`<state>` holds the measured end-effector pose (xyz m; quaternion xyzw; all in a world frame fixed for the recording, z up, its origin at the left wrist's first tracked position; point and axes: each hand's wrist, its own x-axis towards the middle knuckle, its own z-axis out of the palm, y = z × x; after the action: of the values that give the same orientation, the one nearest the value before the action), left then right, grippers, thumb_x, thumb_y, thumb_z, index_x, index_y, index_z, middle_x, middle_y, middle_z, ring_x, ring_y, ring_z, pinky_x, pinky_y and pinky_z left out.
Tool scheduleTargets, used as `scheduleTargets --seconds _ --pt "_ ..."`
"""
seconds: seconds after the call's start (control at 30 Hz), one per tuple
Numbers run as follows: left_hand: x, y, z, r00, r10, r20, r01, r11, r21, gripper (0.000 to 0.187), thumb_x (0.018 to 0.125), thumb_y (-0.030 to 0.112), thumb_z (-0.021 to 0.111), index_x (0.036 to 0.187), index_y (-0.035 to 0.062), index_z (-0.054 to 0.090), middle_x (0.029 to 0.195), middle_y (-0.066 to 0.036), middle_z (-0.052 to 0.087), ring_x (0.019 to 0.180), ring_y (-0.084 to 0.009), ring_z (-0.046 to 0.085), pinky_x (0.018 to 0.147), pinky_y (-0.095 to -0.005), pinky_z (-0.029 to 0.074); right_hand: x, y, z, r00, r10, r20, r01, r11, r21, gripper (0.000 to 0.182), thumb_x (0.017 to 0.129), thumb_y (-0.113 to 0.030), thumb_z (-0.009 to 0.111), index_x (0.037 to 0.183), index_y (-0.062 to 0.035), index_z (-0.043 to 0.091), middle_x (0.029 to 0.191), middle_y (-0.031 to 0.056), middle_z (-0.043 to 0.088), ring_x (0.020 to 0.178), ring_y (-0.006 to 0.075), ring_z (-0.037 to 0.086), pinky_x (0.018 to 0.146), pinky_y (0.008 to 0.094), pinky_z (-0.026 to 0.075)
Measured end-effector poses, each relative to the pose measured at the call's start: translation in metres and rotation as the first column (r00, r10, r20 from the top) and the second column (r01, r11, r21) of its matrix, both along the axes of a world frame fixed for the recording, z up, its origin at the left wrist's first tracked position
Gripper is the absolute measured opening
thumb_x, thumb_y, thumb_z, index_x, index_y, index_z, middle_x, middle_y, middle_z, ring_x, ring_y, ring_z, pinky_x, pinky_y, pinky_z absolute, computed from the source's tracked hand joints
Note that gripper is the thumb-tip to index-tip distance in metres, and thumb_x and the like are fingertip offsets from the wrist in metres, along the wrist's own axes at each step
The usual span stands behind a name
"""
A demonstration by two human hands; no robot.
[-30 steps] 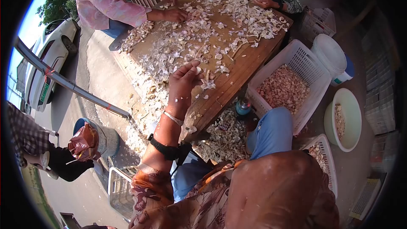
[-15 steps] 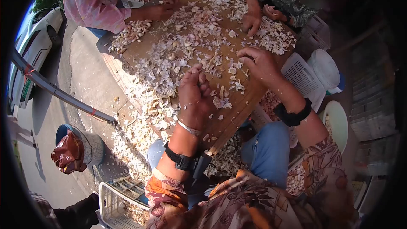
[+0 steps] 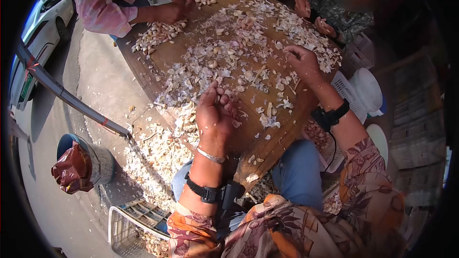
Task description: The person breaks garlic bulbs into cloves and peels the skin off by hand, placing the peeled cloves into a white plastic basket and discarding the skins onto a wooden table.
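My left hand [image 3: 215,114] is turned palm up over the near edge of the wooden table [image 3: 282,129], its fingers curled in. What lies between those fingertips is too small to make out. To the right, my right hand [image 3: 305,64] hangs above the table with thumb and forefinger bent close together; anything in that pinch is hidden. Garlic skins [image 3: 191,74] and loose garlic cloves [image 3: 240,82] are scattered on the board between and beyond both hands.
Across the table, one person's hands [image 3: 179,7] work beside a pile of cloves [image 3: 155,36]; another person's hands [image 3: 313,16] are at the right. A bucket with a brown bag [image 3: 74,167], a white crate [image 3: 114,229] and a lidded white bucket [image 3: 367,88] stand around.
My right hand has moved slightly up and right, and my left hand has rolled more palm up. The person at the far right has drawn a hand back from the skins.
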<state>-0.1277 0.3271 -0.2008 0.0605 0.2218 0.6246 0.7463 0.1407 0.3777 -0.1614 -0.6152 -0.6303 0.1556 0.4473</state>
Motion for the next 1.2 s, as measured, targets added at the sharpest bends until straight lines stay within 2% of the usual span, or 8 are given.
scheduleTargets --seconds 0.23,0.4,0.7,0.83,0.9,0.97,1.1,1.2 --pt "-0.017 0.003 0.004 0.985 0.128 -0.119 -0.129 0.992 0.001 0.035 0.084 -0.004 0.043 0.118 -0.0009 0.048 0.098 -0.01 0.057 0.077 -0.0159 0.055 0.062 -0.0264 0.046 0.099 -0.091 0.015 0.665 -0.157 0.73 0.278 0.959 -0.047 0.018 0.081 -0.019 0.061 0.09 -0.0039 0.066 0.083 0.0119 0.065 0.076 0.0239 0.063 0.071 0.0333 0.048" --pt "-0.004 0.015 -0.007 0.997 0.065 -0.031 -0.065 0.998 0.014 0.028 0.088 0.002 0.047 0.116 0.0013 0.05 0.09 -0.006 0.056 0.072 -0.0141 0.053 0.059 -0.0247 0.044 -0.026 0.003 0.024 0.954 0.188 0.231 -0.163 0.979 -0.125 0.017 0.078 -0.012 0.063 0.093 -0.0055 0.067 0.088 0.0119 0.065 0.082 0.0231 0.063 0.072 0.0313 0.048" --pt "0.007 0.027 0.006 0.991 0.049 -0.123 -0.048 0.999 0.008 0.019 0.092 0.01 0.048 0.109 0.0049 0.053 0.076 0.0 0.055 0.061 -0.0086 0.05 0.048 -0.02 0.039 -0.1 0.135 -0.024 0.638 0.434 0.636 -0.383 0.896 -0.227 0.017 0.075 -0.018 0.063 0.087 -0.0095 0.07 0.088 0.0121 0.065 0.081 0.03 0.063 0.073 0.0371 0.048" --pt "0.015 0.026 0.013 0.929 0.031 -0.368 -0.019 0.999 0.035 0.026 0.094 0.023 0.05 0.112 0.0033 0.05 0.07 0.001 0.049 0.058 -0.0088 0.048 0.05 -0.0184 0.037 -0.108 0.09 -0.008 0.905 0.348 0.244 -0.325 0.937 -0.13 0.02 0.076 -0.021 0.063 0.085 -0.004 0.068 0.082 0.0118 0.067 0.069 0.0223 0.064 0.065 0.0329 0.049" --pt "0.027 0.03 0.001 0.874 0.043 -0.484 0.024 0.991 0.131 0.032 0.095 0.03 0.05 0.11 0.0021 0.05 0.068 0.002 0.049 0.056 -0.0059 0.046 0.049 -0.0169 0.035 -0.127 0.039 0.014 0.91 0.271 -0.313 -0.369 0.875 -0.315 0.02 0.081 -0.018 0.061 0.084 0.0006 0.067 0.077 0.0065 0.067 0.069 0.0124 0.061 0.063 0.0271 0.049" --pt "0.043 0.03 -0.008 0.504 0.49 -0.712 -0.123 0.856 0.502 0.029 0.095 0.029 0.049 0.105 0.0013 0.052 0.07 0.001 0.051 0.057 -0.004 0.044 0.05 -0.0173 0.035 -0.133 0.012 0.004 0.885 0.294 -0.361 -0.388 0.895 -0.221 0.019 0.082 -0.016 0.06 0.085 0.0015 0.067 0.076 0.0044 0.065 0.066 0.0096 0.059 0.06 0.0249 0.048" --pt "0.049 0.006 -0.002 0.419 0.442 -0.793 -0.065 0.886 0.46 0.023 0.096 0.024 0.046 0.104 0.003 0.052 0.072 0.002 0.053 0.059 -0.0035 0.044 0.049 -0.0177 0.034 -0.129 -0.024 -0.007 0.894 0.25 -0.372 -0.303 0.949 -0.089 0.017 0.085 -0.013 0.059 0.087 0.0015 0.066 0.075 0.0035 0.065 0.061 0.0066 0.056 0.054 0.0224 0.046" --pt "0.045 0.007 -0.001 0.781 0.109 -0.615 0.035 0.975 0.218 0.021 0.097 0.022 0.044 0.106 0.0045 0.05 0.071 0.001 0.05 0.056 -0.0047 0.042 0.047 -0.0189 0.034 -0.111 -0.026 0.006 0.853 0.104 -0.512 -0.257 0.937 -0.237 0.018 0.084 -0.015 0.059 0.09 0.0011 0.066 0.075 0.0039 0.064 0.062 0.009 0.057 0.056 0.0243 0.047"
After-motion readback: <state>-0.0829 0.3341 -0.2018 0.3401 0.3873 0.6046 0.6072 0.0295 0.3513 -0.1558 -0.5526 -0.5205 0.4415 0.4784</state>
